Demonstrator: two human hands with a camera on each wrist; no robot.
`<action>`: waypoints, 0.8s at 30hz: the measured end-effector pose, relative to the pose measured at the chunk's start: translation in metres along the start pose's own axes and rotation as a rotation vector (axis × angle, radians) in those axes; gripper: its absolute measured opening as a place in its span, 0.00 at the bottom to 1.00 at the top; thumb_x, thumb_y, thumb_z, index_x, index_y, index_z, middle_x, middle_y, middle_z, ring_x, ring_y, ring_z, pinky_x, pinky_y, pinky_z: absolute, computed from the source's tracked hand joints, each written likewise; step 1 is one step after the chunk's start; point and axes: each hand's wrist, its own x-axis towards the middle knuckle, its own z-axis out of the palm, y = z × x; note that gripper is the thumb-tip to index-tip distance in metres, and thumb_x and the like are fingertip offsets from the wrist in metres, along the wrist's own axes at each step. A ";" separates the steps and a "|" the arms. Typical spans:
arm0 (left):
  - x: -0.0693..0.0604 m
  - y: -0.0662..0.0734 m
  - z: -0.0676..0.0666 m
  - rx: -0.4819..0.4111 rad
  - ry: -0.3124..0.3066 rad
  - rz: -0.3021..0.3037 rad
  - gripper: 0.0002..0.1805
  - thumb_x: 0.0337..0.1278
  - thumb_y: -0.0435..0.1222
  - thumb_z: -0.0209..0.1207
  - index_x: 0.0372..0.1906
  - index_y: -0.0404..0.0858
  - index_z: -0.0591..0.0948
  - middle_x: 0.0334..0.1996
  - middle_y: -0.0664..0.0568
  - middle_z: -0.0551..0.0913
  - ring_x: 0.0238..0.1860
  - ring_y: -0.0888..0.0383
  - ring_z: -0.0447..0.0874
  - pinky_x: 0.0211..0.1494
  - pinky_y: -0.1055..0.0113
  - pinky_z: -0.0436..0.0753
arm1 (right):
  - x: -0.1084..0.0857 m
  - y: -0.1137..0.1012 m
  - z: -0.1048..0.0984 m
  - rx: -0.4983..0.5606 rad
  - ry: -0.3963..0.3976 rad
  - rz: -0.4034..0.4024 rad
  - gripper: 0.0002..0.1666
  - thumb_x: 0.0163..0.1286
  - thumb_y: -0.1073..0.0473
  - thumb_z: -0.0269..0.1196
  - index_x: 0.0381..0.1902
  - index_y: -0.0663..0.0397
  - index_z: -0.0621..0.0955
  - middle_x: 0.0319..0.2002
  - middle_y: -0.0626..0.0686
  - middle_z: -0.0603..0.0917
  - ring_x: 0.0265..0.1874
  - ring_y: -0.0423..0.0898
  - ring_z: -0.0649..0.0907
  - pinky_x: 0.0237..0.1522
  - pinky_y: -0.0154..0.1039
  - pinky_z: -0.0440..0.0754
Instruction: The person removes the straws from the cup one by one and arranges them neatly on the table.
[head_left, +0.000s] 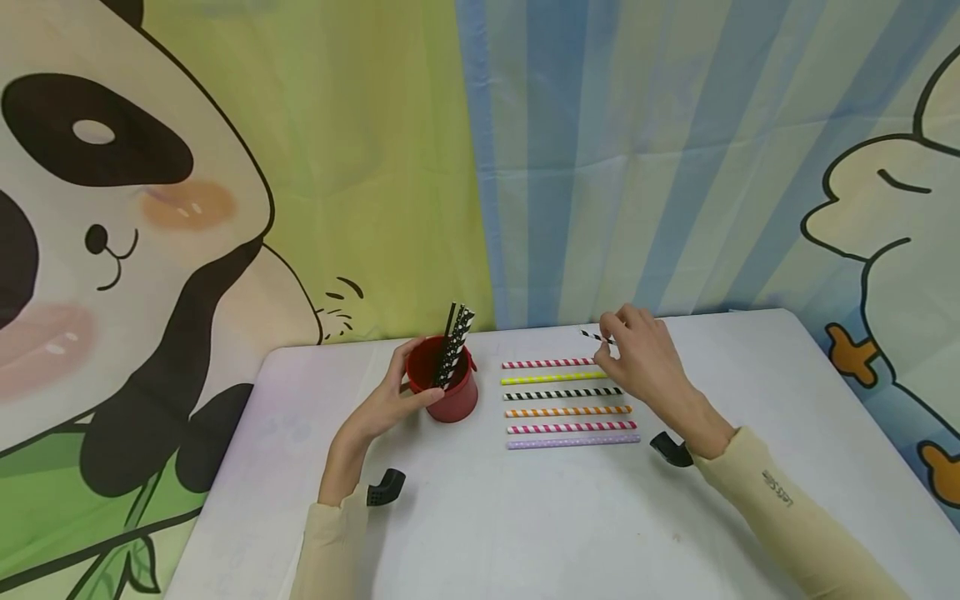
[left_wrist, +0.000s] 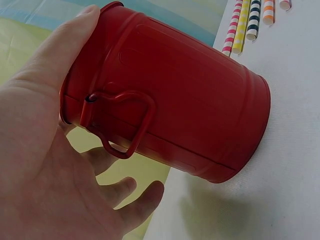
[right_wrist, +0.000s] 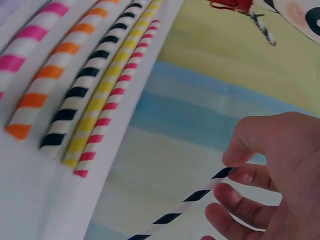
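My left hand grips a small red metal bucket by its rim, thumb on the near side and fingers behind. Black-and-white patterned paper straws lean out of the bucket's mouth. In the left wrist view the bucket shows a wire side handle, and some of the fingers stand apart from its wall. Over the table's far side, my right hand pinches a black-and-white striped paper straw near one end, between thumb and forefinger.
Between the hands lies a row of paper straws: red-striped, yellow, black-striped, orange-striped, pink-striped and purple dotted. The white table ends at a printed curtain behind.
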 end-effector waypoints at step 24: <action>0.001 0.001 0.001 0.018 0.003 -0.001 0.48 0.62 0.40 0.67 0.78 0.55 0.49 0.76 0.49 0.56 0.78 0.46 0.51 0.77 0.34 0.56 | -0.024 0.065 0.018 -0.204 -0.303 0.066 0.05 0.62 0.65 0.60 0.32 0.55 0.73 0.32 0.58 0.73 0.32 0.57 0.71 0.33 0.53 0.69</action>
